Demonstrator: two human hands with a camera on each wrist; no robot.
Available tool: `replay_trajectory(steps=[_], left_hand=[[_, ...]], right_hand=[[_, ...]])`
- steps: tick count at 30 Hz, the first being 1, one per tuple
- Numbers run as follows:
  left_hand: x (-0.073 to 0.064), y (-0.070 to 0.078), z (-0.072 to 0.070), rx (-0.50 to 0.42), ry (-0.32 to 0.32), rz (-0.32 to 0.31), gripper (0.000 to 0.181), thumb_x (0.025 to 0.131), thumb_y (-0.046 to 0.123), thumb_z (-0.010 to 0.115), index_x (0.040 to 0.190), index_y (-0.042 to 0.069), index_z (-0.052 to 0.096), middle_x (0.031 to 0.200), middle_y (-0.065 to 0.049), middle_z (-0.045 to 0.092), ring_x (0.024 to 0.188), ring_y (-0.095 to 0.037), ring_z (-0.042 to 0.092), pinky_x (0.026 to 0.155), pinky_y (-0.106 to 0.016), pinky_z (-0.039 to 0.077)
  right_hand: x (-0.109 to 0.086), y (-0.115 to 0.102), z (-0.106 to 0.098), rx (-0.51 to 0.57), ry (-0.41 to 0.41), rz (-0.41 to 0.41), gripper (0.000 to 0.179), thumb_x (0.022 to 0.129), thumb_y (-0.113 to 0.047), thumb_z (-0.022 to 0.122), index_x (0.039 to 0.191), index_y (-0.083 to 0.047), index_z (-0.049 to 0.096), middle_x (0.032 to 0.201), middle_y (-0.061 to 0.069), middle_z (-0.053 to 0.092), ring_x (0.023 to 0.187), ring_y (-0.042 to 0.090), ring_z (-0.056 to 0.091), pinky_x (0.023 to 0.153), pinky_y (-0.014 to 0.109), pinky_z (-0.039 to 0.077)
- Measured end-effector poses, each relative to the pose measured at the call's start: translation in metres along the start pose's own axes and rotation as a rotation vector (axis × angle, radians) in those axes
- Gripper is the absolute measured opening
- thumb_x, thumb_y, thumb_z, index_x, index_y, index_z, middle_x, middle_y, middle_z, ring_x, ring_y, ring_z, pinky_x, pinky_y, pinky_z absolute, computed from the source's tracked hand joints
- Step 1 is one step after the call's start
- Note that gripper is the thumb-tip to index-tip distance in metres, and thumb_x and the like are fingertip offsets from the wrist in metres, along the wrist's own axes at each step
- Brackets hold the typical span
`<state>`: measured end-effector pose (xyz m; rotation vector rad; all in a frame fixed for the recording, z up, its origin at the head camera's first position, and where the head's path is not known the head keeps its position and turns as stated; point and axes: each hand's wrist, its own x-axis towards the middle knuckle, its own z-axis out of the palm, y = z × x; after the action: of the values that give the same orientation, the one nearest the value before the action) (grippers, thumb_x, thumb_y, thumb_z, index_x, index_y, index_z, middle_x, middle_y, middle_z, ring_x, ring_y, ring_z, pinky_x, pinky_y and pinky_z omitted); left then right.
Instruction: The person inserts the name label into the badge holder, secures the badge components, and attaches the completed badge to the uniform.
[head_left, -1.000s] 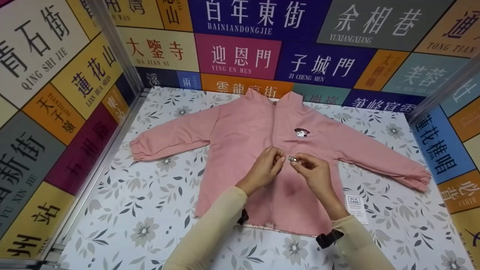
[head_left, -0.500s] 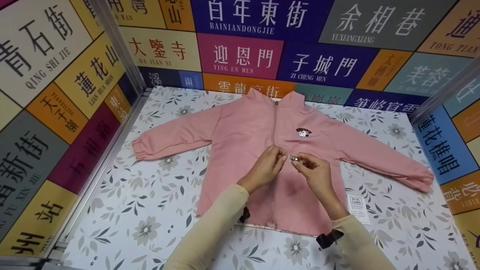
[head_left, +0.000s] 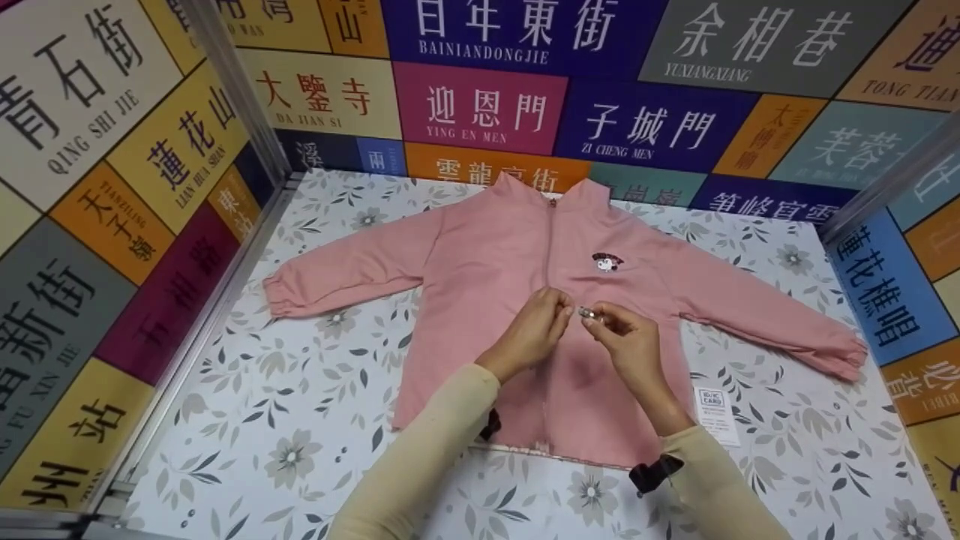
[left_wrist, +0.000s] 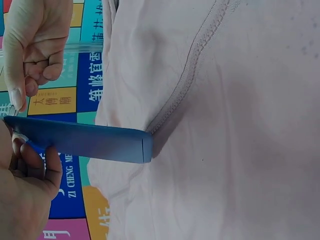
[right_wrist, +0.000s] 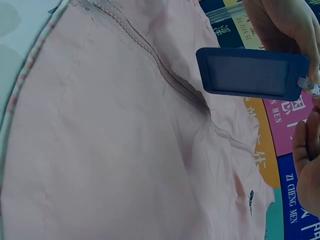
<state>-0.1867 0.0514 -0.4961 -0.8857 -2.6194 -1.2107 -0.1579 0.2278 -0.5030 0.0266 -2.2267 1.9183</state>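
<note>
A dark blue card holder with a framed window hangs from the fingers above the jacket; the left wrist view shows this card holder nearly edge-on. My left hand pinches the holder's top end near its clear strap. Between the thumb and finger of my right hand is a small metal clip. The two hands are close together, a small gap between their fingertips. Beneath them lies a pink zip-up jacket, sleeves spread, with a small cartoon patch on its chest. In the head view the hands hide the holder.
A white printed card lies beside the jacket's lower right edge. The table's leaf-patterned cover surrounds the jacket. Sign-printed panels stand behind and at both sides, with metal posts at the corners.
The head view has shifted slightly. Both hands keep almost the same place and grip, the clip still between the right fingertips.
</note>
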Motion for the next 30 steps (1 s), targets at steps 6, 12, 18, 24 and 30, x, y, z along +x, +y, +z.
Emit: replay_trajectory(steps=[6,12,18,24,30], left_hand=[[-0.001,-0.001,0.001,0.006,0.012,0.018,0.019,0.106,0.017,0.043,0.109,0.003,0.055,0.102,-0.011,0.06,0.099,-0.024,0.056,0.093,-0.035,0.045],[-0.002,-0.002,0.001,0.014,0.037,0.011,0.013,0.103,0.014,0.045,0.102,0.004,0.053,0.1,-0.01,0.059,0.099,-0.025,0.056,0.093,-0.034,0.045],[-0.003,-0.003,0.001,0.039,0.032,0.004,0.01,0.103,0.011,0.046,0.096,0.005,0.05,0.098,-0.008,0.057,0.097,-0.022,0.054,0.092,-0.032,0.045],[-0.004,-0.005,-0.001,0.035,0.046,-0.031,0.013,0.104,0.012,0.045,0.102,0.005,0.055,0.101,-0.008,0.062,0.099,-0.022,0.057,0.094,-0.032,0.046],[-0.004,-0.005,-0.004,0.005,0.071,-0.001,0.018,0.104,0.017,0.045,0.107,0.004,0.058,0.104,-0.009,0.064,0.101,-0.023,0.058,0.094,-0.033,0.046]], right_hand=[[0.0,0.003,0.002,0.012,0.003,-0.034,0.015,0.083,-0.004,0.077,0.096,0.003,0.074,0.077,-0.004,0.07,0.067,0.005,0.059,0.061,0.016,0.051],[0.001,0.002,0.005,-0.001,-0.01,-0.043,0.013,0.083,-0.003,0.078,0.095,0.001,0.075,0.079,-0.001,0.07,0.068,0.005,0.059,0.061,0.016,0.05],[-0.004,-0.011,0.009,0.008,-0.012,-0.042,0.012,0.083,0.004,0.075,0.094,0.006,0.073,0.077,-0.002,0.068,0.066,0.004,0.056,0.06,0.015,0.048],[-0.011,-0.025,0.014,0.024,-0.048,-0.06,0.013,0.083,0.003,0.074,0.094,0.01,0.071,0.074,-0.002,0.066,0.067,0.004,0.056,0.061,0.015,0.048],[-0.008,-0.02,0.01,0.036,-0.012,-0.037,0.015,0.083,0.003,0.075,0.097,0.009,0.071,0.074,-0.003,0.067,0.065,0.003,0.059,0.062,0.014,0.051]])
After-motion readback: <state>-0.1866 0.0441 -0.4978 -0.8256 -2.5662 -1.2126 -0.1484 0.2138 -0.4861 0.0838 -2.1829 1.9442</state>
